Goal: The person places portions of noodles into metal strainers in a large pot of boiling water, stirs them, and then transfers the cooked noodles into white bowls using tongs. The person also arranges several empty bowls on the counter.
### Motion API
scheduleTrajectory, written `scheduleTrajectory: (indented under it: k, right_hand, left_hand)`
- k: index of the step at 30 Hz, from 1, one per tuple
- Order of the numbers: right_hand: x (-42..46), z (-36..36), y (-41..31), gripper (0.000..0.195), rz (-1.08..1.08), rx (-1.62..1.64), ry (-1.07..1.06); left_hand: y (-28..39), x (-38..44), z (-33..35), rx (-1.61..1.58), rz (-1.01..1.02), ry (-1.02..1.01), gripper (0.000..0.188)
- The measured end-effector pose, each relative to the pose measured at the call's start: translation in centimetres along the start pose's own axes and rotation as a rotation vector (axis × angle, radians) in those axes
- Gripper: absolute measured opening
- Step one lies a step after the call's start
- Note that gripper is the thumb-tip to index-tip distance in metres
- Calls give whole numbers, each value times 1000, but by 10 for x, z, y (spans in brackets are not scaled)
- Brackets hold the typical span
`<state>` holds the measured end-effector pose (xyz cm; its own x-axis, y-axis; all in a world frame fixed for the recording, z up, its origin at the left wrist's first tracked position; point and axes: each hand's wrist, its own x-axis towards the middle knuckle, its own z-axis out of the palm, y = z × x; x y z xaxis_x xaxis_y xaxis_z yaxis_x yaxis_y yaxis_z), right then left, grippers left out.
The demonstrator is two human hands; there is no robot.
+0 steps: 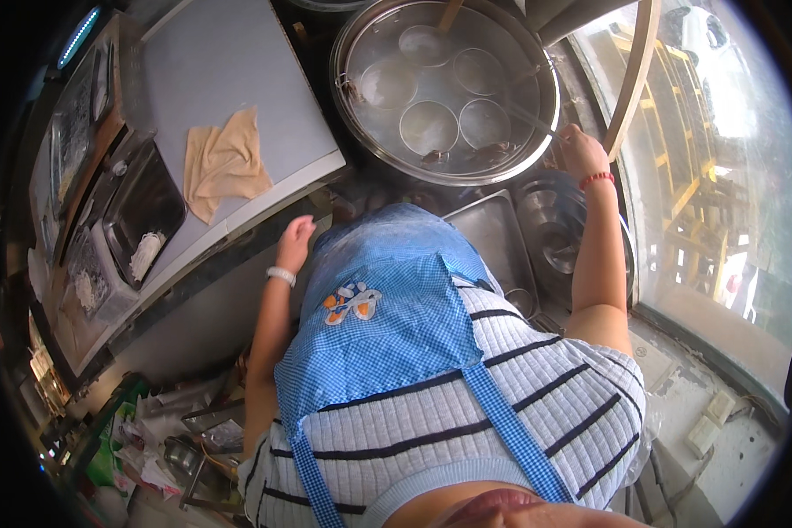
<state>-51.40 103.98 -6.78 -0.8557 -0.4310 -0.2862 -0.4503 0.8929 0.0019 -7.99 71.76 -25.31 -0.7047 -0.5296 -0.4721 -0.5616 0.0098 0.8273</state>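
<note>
A large round steel pot [376, 155] stands in front of me, steam drifting over it. Several circular openings with metal rims [429, 127] show inside; they look like noodle-cooking baskets, though the steam blurs them. My right hand [582, 155], with a red bracelet at the wrist, is at the pot's right rim. It grips the end of a thin, pale utensil handle [534, 122] that slants over the pot; steam hides its far end. My left hand [296, 243] hangs beside my blue checked apron [396, 317], below the worktop's edge. Its fingers curl loosely together, with nothing visible in them.
On the pale worktop [237, 59] lies a tan cloth [228, 162]. A steel tray [148, 204] holds white noodles [147, 254]. A wooden handle [450, 14] rises from the pot's far side. Round lids [548, 224] and a rectangular pan [492, 228] sit below it, near the window [713, 165].
</note>
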Motion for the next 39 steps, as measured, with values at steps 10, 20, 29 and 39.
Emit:
scheduleTrajectory:
  k: [10, 20, 29, 39]
  right_hand:
    - [136, 172, 35, 23, -267, -291, -359]
    - [102, 103, -2, 24, -163, -348, -276]
    - [89, 84, -12, 26, -259, -279, -159]
    - [90, 106, -7, 21, -309, -278, -375]
  left_hand:
    - [-210, -121, -26, 885, -276, -204, 28]
    - [-166, -85, -12, -37, -430, 122, 26]
    - [-161, -60, -17, -125, -359, 159, 29]
    - [-165, -78, -19, -92, -478, 67, 24]
